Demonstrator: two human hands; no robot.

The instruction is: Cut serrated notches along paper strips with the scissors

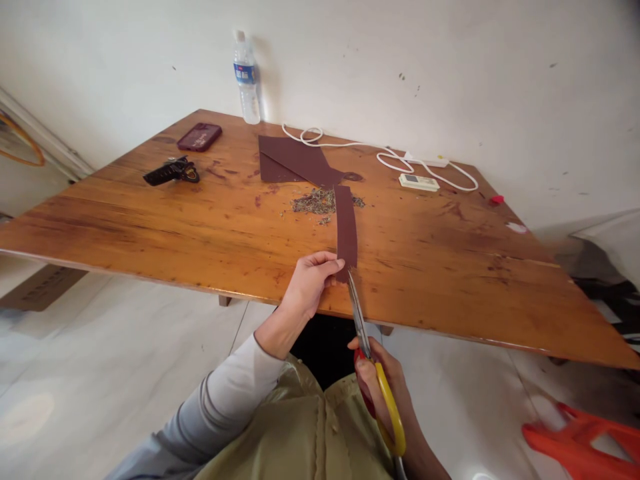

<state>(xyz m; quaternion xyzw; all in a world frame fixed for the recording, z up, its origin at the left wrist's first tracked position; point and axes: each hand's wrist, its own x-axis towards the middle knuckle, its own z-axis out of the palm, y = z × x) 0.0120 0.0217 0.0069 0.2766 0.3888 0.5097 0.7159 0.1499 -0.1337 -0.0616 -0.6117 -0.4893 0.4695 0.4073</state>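
My left hand [313, 280] pinches the near end of a dark maroon strip [347, 223] that looks like sandpaper or stiff paper. The strip stands up from the hand toward the far side of the table. In my right hand [380, 373] is a pair of scissors [383, 393] with one yellow and one red handle. Their blades point away from me, and the tips meet the strip's lower edge beside my left fingers. Beyond the strip lies a pile of small shredded bits [315, 202]. Larger maroon sheets [290, 160] lie behind that pile, overlapping.
On the wooden table [200, 233] stand a water bottle [246, 83] by the wall, a maroon phone [199, 137] and a black clip-like object [170, 171]. A white cable [350, 144] and a small white device [419, 183] lie at back right. An orange stool [580, 440] is below right.
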